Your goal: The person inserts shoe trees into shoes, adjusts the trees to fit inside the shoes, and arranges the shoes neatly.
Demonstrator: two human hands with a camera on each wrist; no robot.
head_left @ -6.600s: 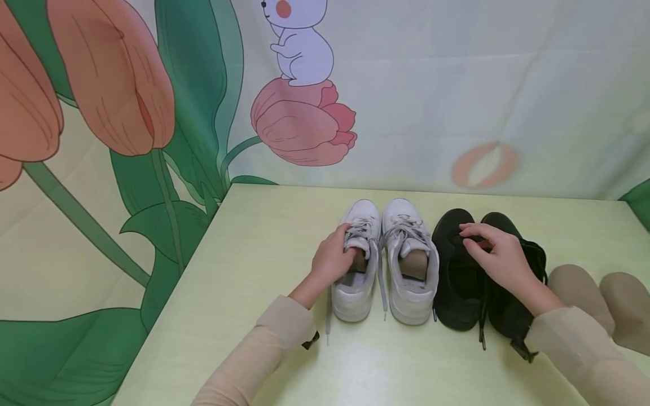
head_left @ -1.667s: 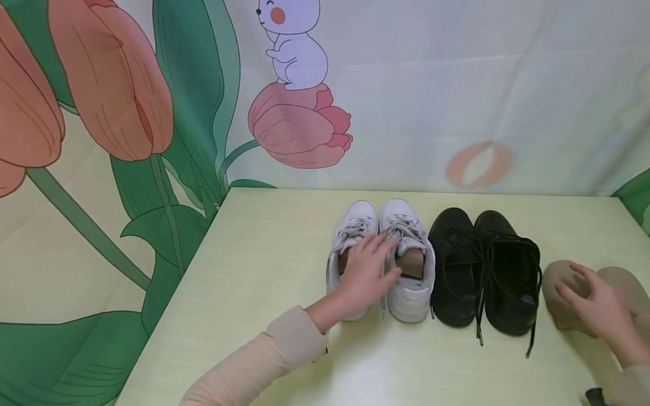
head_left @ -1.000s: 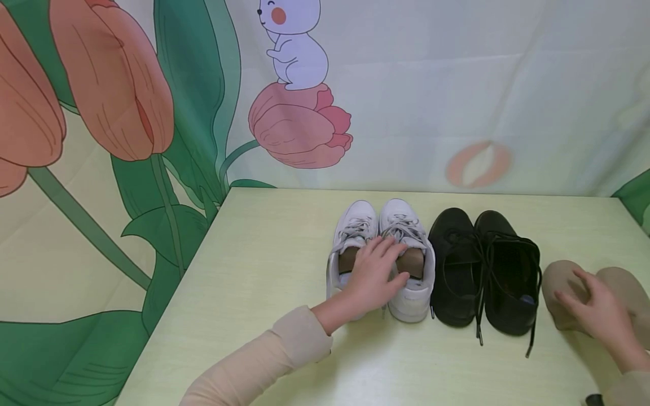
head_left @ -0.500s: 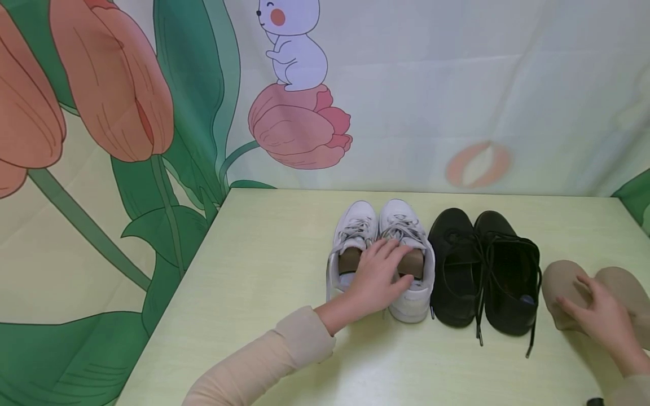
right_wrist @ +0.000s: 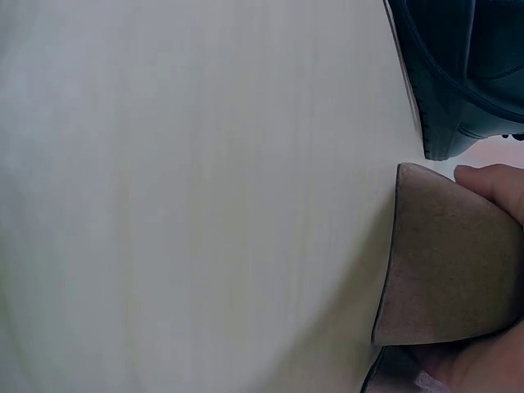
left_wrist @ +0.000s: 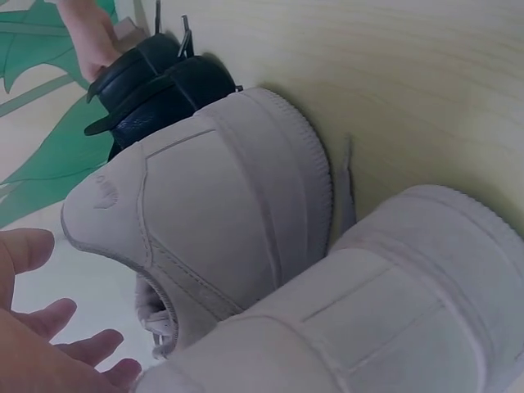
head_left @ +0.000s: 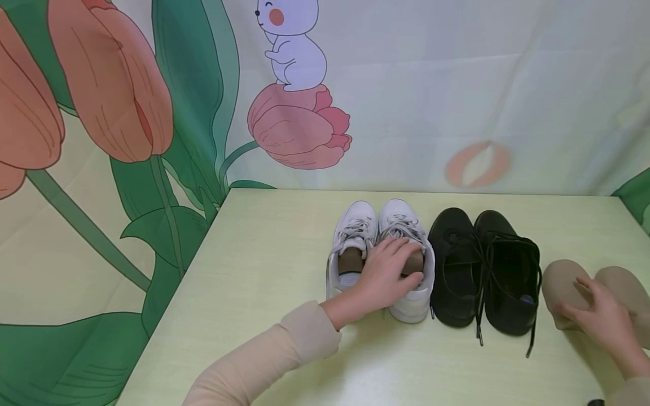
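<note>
A person in pale beige sleeves works over three pairs of shoes lined up on a light yellow-green bench (head_left: 264, 265). Nearest the camera, at the right edge of the head view, the right hand (head_left: 601, 321) rests on the left shoe of a tan pair (head_left: 563, 290), fingers curled over its top and thumb against its near side, so the hand grips the shoe; the right wrist view shows a fingertip (right_wrist: 491, 182) on the tan shoe's edge, with the shoe sitting on the bench. The second tan shoe (head_left: 627, 287) lies just beside it, partly behind the hand.

Toward the middle of the bench, the left hand (head_left: 388, 276) lies across the white sneakers, fingers fairly straight and spread over the opening and tongue of the right white sneaker (head_left: 411, 265), touching it rather than clasping it. The left white sneaker (head_left: 350, 248) stands touching its mate, its brown insole showing. The left wrist view shows both heels close up, with relaxed fingers (left_wrist: 49, 348) at the lower left.

Between the white and tan pairs stands a pair of black lace-up shoes (head_left: 482, 270), side by side, laces trailing onto the bench toward the camera.

All toes point away, toward a fabric backdrop (head_left: 457, 84) printed with tulips, green leaves and a white cartoon rabbit (head_left: 291, 48).
</note>
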